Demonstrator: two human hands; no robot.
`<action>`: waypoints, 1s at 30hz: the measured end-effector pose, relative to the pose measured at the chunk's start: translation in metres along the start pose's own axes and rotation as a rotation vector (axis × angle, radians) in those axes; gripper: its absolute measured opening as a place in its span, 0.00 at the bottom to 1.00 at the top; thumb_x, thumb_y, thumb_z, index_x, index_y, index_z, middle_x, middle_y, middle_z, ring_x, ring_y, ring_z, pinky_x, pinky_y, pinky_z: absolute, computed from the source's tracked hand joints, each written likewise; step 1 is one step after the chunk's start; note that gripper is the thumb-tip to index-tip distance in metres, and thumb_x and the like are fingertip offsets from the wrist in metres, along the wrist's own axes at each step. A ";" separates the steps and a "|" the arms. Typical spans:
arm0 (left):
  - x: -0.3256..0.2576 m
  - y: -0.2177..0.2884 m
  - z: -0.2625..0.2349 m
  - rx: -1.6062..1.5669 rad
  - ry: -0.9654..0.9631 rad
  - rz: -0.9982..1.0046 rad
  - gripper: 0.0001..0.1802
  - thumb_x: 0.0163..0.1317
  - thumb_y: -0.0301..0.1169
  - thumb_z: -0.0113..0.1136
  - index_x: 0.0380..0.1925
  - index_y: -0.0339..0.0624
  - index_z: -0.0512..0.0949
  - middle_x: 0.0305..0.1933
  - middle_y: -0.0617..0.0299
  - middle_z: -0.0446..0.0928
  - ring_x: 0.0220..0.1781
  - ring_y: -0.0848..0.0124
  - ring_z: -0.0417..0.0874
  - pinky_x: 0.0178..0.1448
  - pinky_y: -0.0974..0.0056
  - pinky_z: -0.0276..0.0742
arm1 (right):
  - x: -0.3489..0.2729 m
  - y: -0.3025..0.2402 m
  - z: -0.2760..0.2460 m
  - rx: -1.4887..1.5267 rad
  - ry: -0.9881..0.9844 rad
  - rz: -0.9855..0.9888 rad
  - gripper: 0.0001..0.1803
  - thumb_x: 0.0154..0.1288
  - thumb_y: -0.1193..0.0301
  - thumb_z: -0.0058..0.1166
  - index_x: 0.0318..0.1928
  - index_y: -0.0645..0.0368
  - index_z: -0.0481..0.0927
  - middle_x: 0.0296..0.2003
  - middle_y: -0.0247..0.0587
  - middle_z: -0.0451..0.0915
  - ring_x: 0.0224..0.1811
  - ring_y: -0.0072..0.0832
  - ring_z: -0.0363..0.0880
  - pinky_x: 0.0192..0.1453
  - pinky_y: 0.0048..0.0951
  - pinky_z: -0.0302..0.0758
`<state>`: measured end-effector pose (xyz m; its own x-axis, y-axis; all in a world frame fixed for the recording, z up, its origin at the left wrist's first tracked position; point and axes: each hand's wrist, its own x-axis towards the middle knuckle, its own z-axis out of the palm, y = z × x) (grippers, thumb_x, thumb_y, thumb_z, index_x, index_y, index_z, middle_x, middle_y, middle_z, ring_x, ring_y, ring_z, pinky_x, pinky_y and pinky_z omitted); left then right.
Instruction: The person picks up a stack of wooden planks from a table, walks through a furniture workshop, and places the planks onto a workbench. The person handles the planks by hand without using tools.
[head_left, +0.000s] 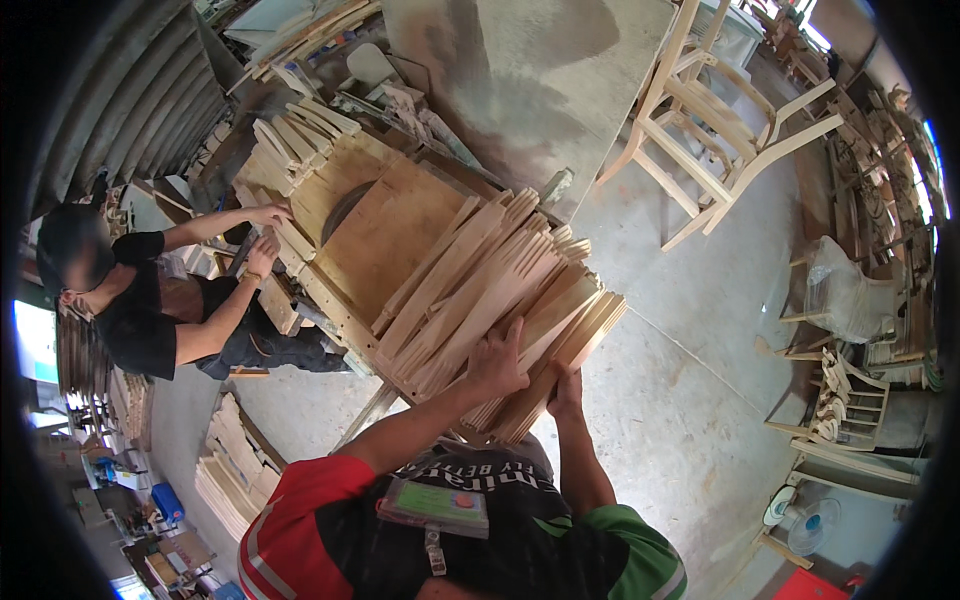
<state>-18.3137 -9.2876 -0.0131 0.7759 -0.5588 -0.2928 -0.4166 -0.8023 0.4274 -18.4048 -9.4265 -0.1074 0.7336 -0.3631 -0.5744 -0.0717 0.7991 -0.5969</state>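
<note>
A row of pale wooden slats [470, 300], stood close together on edge, fills the near end of a wooden work table [385, 225]. My left hand [497, 364] lies on top of the slats near the right end of the row, its index finger stretched out; some of its fingers are hidden. Beside it, my right hand [567, 390] grips the outermost wooden slats [575, 350] at their near side, the thumb against the wood and the other fingers mostly out of sight.
A co-worker in dark clothes [150, 300] works at the table's far left, both hands near wood pieces. Bundled wood strips [300, 135] lie at the far end. An unfinished wooden chair [715, 140] stands at upper right. A fan [812, 525] and wrapped furniture [850, 290] line the right side.
</note>
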 end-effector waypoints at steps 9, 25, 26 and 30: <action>-0.001 -0.026 -0.010 -0.368 -0.124 -0.016 0.54 0.39 0.43 0.74 0.67 0.34 0.59 0.54 0.33 0.74 0.56 0.41 0.77 0.61 0.50 0.74 | -0.021 -0.010 0.028 -0.034 0.054 -0.005 0.29 0.57 0.74 0.61 0.59 0.61 0.66 0.45 0.46 0.77 0.45 0.38 0.80 0.49 0.38 0.81; -0.004 -0.142 -0.119 -0.202 0.202 0.059 0.47 0.42 0.38 0.71 0.64 0.36 0.63 0.52 0.37 0.76 0.53 0.44 0.80 0.58 0.49 0.75 | -0.014 0.005 0.025 -0.269 0.094 -0.012 0.21 0.62 0.70 0.58 0.55 0.61 0.73 0.36 0.39 0.79 0.33 0.28 0.80 0.36 0.29 0.80; 0.001 -0.142 -0.119 -0.135 0.177 0.010 0.47 0.43 0.38 0.70 0.65 0.36 0.62 0.51 0.37 0.77 0.51 0.44 0.80 0.58 0.49 0.76 | -0.010 0.007 0.023 -0.187 0.086 -0.003 0.22 0.60 0.69 0.59 0.55 0.61 0.73 0.37 0.39 0.80 0.34 0.29 0.81 0.36 0.30 0.80; 0.010 -0.126 -0.118 -0.039 0.038 -0.105 0.52 0.43 0.35 0.68 0.71 0.41 0.54 0.55 0.34 0.75 0.54 0.43 0.79 0.59 0.46 0.75 | -0.005 0.010 0.016 -0.062 0.064 0.008 0.24 0.58 0.69 0.61 0.55 0.63 0.73 0.40 0.41 0.81 0.41 0.32 0.82 0.44 0.34 0.80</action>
<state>-18.1976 -9.1676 0.0306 0.8317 -0.4636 -0.3055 -0.3142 -0.8467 0.4294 -18.3989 -9.4085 -0.1016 0.6885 -0.3881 -0.6126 -0.1210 0.7714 -0.6247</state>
